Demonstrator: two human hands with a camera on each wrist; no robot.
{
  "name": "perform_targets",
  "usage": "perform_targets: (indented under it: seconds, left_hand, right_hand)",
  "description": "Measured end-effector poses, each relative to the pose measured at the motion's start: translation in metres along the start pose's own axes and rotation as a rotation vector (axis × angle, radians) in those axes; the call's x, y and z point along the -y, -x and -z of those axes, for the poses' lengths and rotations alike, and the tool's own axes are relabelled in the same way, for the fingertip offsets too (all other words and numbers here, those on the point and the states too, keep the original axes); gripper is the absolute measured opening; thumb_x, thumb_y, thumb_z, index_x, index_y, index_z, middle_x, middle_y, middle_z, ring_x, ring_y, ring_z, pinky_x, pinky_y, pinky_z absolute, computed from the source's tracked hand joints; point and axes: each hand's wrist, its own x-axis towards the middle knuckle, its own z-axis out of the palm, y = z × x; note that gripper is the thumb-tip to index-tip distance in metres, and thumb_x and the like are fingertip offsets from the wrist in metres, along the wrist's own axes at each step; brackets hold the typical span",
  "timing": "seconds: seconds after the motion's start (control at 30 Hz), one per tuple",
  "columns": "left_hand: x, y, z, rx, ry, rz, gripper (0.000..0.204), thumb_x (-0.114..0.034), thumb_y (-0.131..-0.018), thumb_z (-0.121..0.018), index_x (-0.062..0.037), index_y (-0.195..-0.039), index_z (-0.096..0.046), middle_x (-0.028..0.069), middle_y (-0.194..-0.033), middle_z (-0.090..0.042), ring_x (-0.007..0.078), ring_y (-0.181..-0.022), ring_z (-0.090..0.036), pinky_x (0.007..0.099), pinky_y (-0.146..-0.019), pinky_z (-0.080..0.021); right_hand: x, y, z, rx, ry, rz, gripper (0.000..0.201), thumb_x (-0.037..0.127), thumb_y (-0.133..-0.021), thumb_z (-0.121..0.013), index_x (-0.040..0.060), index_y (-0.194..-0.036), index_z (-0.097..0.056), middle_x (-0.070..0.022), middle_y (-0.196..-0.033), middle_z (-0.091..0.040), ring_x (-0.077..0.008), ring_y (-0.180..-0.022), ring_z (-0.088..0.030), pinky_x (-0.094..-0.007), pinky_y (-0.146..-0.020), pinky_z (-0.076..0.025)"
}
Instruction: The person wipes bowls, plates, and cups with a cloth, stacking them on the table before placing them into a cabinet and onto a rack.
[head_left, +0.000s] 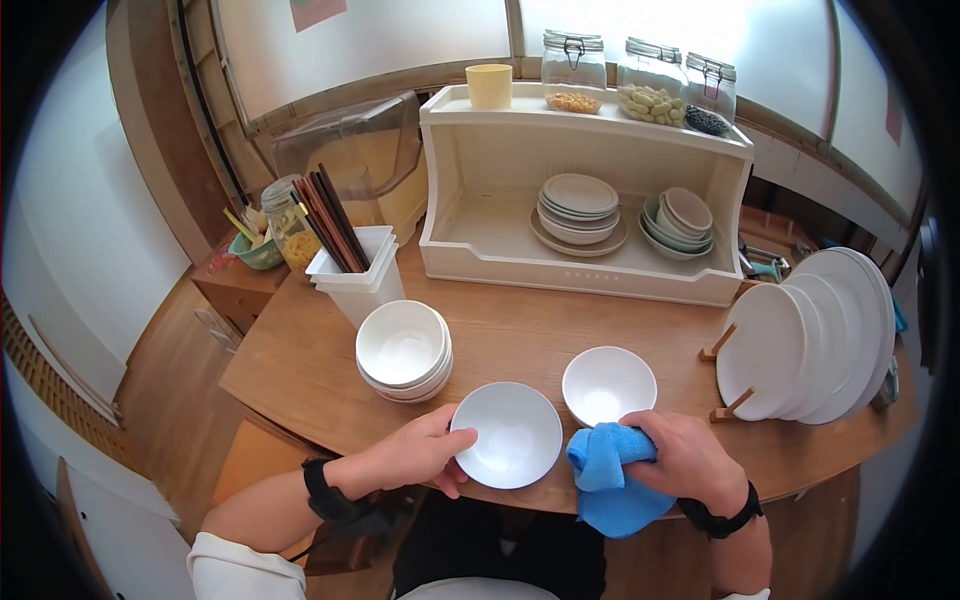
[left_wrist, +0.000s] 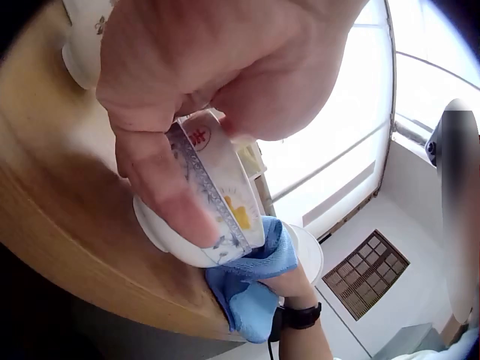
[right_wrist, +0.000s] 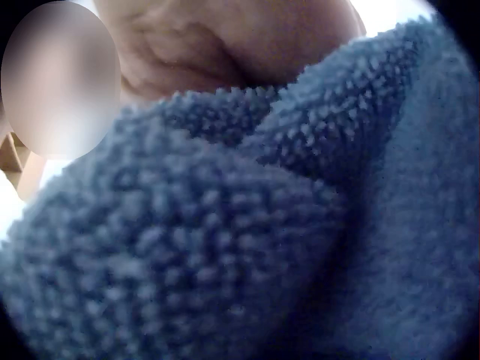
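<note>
At the table's front edge, my left hand (head_left: 420,450) grips a white bowl (head_left: 508,436) by its left side, thumb over the rim and fingers along the outside. The left wrist view shows blue patterning and a yellow motif on the outside of this bowl (left_wrist: 202,191). A bunched blue cloth (head_left: 607,465) is in my right hand (head_left: 692,458), its lower part hanging at the table edge. In the right wrist view the towelling (right_wrist: 187,232) fills most of the picture. Just beyond the cloth stands another white bowl (head_left: 608,382), and a stack of bowls (head_left: 402,345) is left of the held one.
White plates (head_left: 765,350) stand upright in a wooden rack at right. Behind, a cream shelf (head_left: 480,245) holds stacked dishes, with glass jars (head_left: 652,85) and a yellow cup (head_left: 489,87) on top. A white holder (head_left: 365,285) with chopsticks stands at back left.
</note>
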Motion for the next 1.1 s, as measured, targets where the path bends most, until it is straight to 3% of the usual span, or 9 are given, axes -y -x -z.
perform_targets:
  seconds: [0.3,0.47,0.57,0.7,0.77,0.8,0.87,0.97,1.1]
  left_hand:
    - [-0.001,-0.029,-0.016,-0.088,0.233,-0.097,0.041,-0.024,-0.099,-0.047,-0.0007,-0.131,-0.037,0.0104,-0.103,-0.053,0.017,-0.084,-0.06,0.0332,-0.07,-0.06]
    - [-0.004,-0.056,-0.032,-0.121,0.41,-0.208,0.044,-0.026,-0.099,-0.05,0.0,-0.131,-0.036,0.0125,-0.115,-0.049,0.0185,-0.092,-0.059,0.0348,-0.079,-0.058]
    - [0.003,-0.056,-0.044,-0.144,0.481,-0.287,0.05,-0.024,-0.099,-0.05,0.0018,-0.137,-0.031,0.0136,-0.123,-0.045,0.0199,-0.101,-0.057,0.0346,-0.079,-0.057]
    - [0.035,-0.02,-0.056,-0.137,0.586,-0.261,0.062,-0.029,-0.099,-0.049,0.0025,-0.144,-0.022,0.0142,-0.128,-0.043,0.0219,-0.109,-0.055,0.0352,-0.086,-0.053]
    - [0.06,0.0,-0.056,0.178,0.637,-0.444,0.078,-0.04,-0.097,-0.051,0.0043,-0.147,-0.011,0.0189,-0.14,-0.037,0.0257,-0.12,-0.05,0.0386,-0.096,-0.046]
    - [0.059,0.004,-0.061,0.226,0.61,-0.504,0.081,-0.045,-0.096,-0.05,0.0043,-0.147,-0.012,0.0184,-0.143,-0.034,0.0259,-0.125,-0.046,0.0392,-0.102,-0.04]
    - [0.057,0.009,-0.067,0.342,0.606,-0.602,0.082,-0.049,-0.094,-0.051,0.0023,-0.147,-0.016,0.0178,-0.147,-0.032,0.0263,-0.133,-0.038,0.0388,-0.11,-0.031]
    - [0.061,0.004,-0.066,0.329,0.954,-0.42,0.075,-0.045,-0.094,-0.05,0.0011,-0.146,-0.021,0.0173,-0.143,-0.037,0.0262,-0.131,-0.04,0.0391,-0.108,-0.033]
    - [0.063,0.005,-0.069,0.156,1.124,-0.502,0.067,-0.04,-0.095,-0.05,0.0001,-0.144,-0.027,0.0164,-0.139,-0.042,0.0248,-0.128,-0.043,0.0387,-0.107,-0.035]
  right_hand:
    - [-0.006,0.05,0.01,-0.39,0.06,-0.007,0.038,0.01,-0.064,-0.074,0.0054,-0.099,-0.062,-0.0147,-0.082,-0.064,-0.0327,-0.074,-0.063,-0.0372,-0.065,-0.051]
    - [0.013,0.073,0.018,-0.427,0.048,0.021,0.037,0.009,-0.061,-0.075,0.0059,-0.096,-0.063,-0.0142,-0.076,-0.062,-0.0331,-0.068,-0.062,-0.0362,-0.061,-0.051]
    - [0.033,0.071,0.018,-0.344,0.021,0.119,0.032,0.011,-0.067,-0.077,0.0046,-0.094,-0.061,-0.0161,-0.082,-0.065,-0.0309,-0.071,-0.065,-0.0355,-0.062,-0.051]
    - [0.049,0.068,0.007,-0.198,0.004,0.227,0.043,0.014,-0.062,-0.081,0.0043,-0.1,-0.063,-0.013,-0.083,-0.067,-0.0278,-0.072,-0.067,-0.0361,-0.066,-0.054]
    - [0.062,0.064,0.009,-0.073,-0.018,0.303,0.039,0.003,-0.066,-0.075,0.0006,-0.103,-0.061,-0.0119,-0.09,-0.067,-0.0261,-0.08,-0.066,-0.0328,-0.072,-0.053]
    - [0.066,0.06,0.001,-0.065,-0.057,0.336,0.04,0.007,-0.064,-0.071,0.0015,-0.102,-0.061,-0.0145,-0.088,-0.065,-0.0332,-0.081,-0.064,-0.038,-0.071,-0.052]
    - [0.073,0.046,-0.015,-0.065,-0.064,0.422,0.04,0.007,-0.065,-0.07,0.001,-0.103,-0.06,-0.0139,-0.088,-0.065,-0.0323,-0.082,-0.064,-0.0379,-0.072,-0.052]
    - [0.086,0.034,-0.023,-0.045,-0.066,0.515,0.038,0.008,-0.069,-0.068,0.001,-0.105,-0.06,-0.0141,-0.091,-0.065,-0.0314,-0.086,-0.064,-0.038,-0.073,-0.052]
    - [0.088,0.034,-0.014,-0.023,-0.207,0.354,0.036,0.006,-0.072,-0.068,0.0011,-0.107,-0.06,-0.0145,-0.096,-0.065,-0.0324,-0.089,-0.064,-0.0352,-0.074,-0.052]
